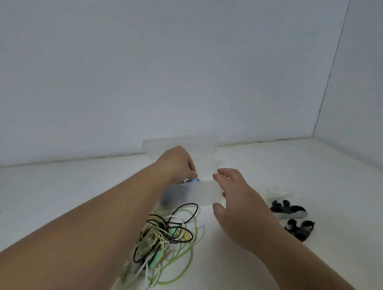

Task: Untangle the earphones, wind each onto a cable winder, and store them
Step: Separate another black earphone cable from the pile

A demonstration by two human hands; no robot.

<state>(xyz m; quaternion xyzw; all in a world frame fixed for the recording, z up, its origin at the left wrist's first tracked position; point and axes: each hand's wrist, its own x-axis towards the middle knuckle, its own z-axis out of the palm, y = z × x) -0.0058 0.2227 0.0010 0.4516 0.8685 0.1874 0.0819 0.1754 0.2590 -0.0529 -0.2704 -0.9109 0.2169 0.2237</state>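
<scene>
A translucent plastic storage box (203, 194) stands open on the white table, its lid (182, 144) raised behind it. My left hand (178, 164) reaches into the box's left end, fingers curled round a dark winder with blue on it (192, 181). My right hand (234, 198) rests at the box's right end, fingers straight over the rim and thumb against the front wall. A tangled heap of black, green, white and yellowish earphone cables (165, 237) lies in front of the box. Two dark cable winders (289, 210) (300, 230) lie to the right.
White walls close the table off at the back and on the right, meeting in a corner (314, 136). Bare white tabletop (54, 187) spreads to the left of my left arm.
</scene>
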